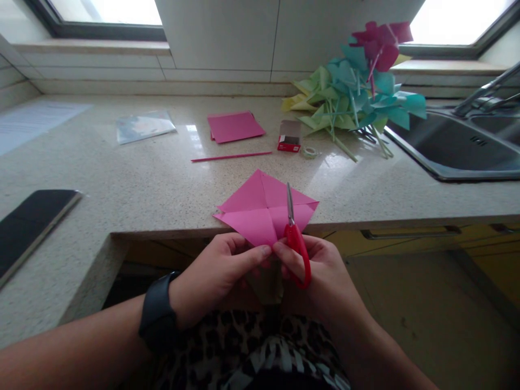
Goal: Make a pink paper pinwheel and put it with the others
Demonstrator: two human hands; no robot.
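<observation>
A pink paper square, creased and turned corner toward me, is held at the counter's front edge. Slits show at its left and right corners, and fold lines cross at its middle. My left hand pinches the near corner between thumb and fingers. From the other side, my right hand pinches the same corner. Red-handled scissors also hang on my right hand, their blades pointing away from me and looking closed. The fingers under the paper are partly hidden.
On the counter lie pink sheets, a thin pink stick, a small red box, a tape roll and a clear packet. Paper flowers stand by the sink. A dark flat object lies left.
</observation>
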